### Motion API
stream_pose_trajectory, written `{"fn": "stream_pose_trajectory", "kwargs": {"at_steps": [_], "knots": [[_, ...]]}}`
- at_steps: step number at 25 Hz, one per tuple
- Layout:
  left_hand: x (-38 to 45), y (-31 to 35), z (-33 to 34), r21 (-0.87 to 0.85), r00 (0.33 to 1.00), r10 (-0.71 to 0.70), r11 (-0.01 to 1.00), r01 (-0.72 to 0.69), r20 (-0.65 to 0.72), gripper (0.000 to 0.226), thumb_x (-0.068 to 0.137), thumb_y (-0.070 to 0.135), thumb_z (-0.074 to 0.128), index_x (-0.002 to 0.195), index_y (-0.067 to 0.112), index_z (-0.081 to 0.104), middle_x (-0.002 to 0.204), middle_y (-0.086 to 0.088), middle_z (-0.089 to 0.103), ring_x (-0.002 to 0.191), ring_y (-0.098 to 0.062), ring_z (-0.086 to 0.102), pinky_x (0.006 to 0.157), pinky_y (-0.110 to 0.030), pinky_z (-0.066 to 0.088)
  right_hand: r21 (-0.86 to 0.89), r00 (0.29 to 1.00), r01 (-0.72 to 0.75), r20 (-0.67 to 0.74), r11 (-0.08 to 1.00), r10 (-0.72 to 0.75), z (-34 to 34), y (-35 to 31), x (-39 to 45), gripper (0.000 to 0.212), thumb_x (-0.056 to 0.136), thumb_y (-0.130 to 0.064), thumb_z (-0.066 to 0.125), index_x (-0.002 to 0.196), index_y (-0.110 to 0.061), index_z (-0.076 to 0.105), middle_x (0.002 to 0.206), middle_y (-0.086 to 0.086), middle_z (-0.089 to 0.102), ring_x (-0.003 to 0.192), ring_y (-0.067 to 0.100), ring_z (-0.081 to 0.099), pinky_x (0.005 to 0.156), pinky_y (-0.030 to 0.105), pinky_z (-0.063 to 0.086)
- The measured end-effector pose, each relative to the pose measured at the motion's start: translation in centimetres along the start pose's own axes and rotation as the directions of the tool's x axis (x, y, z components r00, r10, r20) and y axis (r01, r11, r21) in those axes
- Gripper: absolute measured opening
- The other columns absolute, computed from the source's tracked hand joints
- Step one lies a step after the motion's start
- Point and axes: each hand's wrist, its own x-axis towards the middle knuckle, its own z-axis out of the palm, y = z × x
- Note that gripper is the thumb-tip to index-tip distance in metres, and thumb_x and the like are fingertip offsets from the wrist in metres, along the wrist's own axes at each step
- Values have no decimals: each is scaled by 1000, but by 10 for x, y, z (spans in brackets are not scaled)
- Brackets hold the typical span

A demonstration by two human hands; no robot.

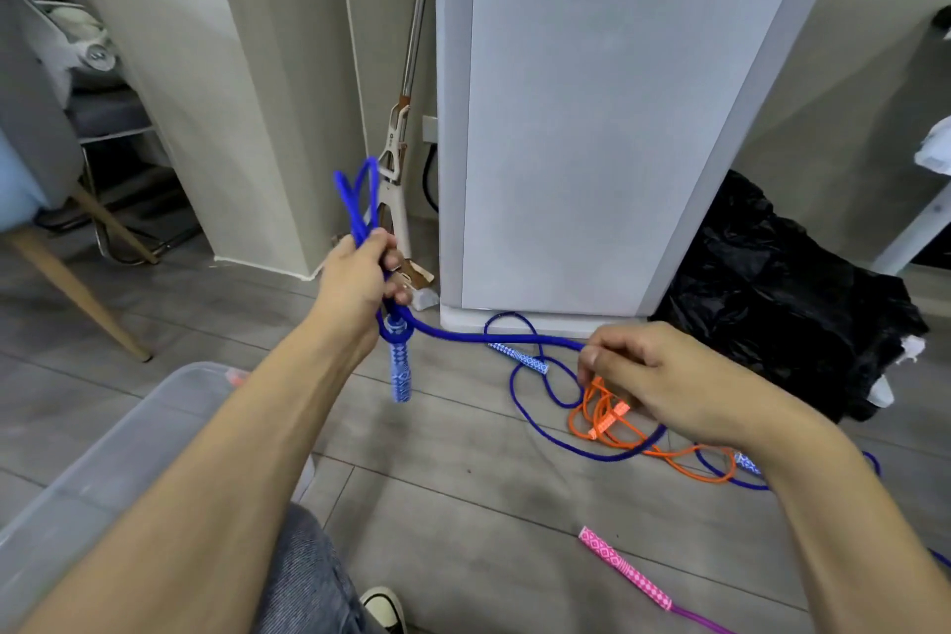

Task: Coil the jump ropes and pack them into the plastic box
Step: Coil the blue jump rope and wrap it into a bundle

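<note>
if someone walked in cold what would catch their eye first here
First, the blue jump rope: the left hand grips a bunch of its loops mid-frame with one patterned handle dangling below, while the right hand pinches the strand stretched between them. Next, the orange jump rope tangled on the floor under the right hand, and the pink handle lying lower right. The clear plastic box sits lower left.
</note>
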Motion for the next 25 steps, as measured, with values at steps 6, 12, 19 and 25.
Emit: {"fn": "stream_pose_trajectory", "kwargs": {"at_steps": [6,12,19,25], "knots": [[-66,-18,44,466,892,-49,864,-188,450,17,104,16,42,95,5,51,54,7,58,44,-14,30,48,-30,27,-78,940,190,-272,979,-204,34,-28,12,23,105,-32,45,89,-20,57,59,-24,54,45,3,47,46,17,32],[-72,-20,44,483,800,-129,848,-217,586,23,105,18,43,102,-3,52,72,-9,55,50,-15,32,51,-32,26,-114,902,192,-372,975,-221,35,-25,13,24,106,-33,43,89,-28,59,81,-17,66,77,1,59,66,15,43],[-52,-11,28,612,850,68,665,-429,523,24,105,28,42,90,13,54,63,3,58,60,-14,56,62,-27,48,-40,936,134,-323,990,-140,23,-9,18,36,101,-40,52,75,-16,59,53,-9,48,48,6,37,53,28,34],[-6,-4,5,161,993,118,981,-112,-25,23,106,14,37,84,12,45,62,0,38,40,-10,35,45,-27,43,-42,995,-9,-98,999,5,-4,19,10,31,102,-30,51,78,-17,65,51,-8,41,45,12,36,51,31,34]]}}
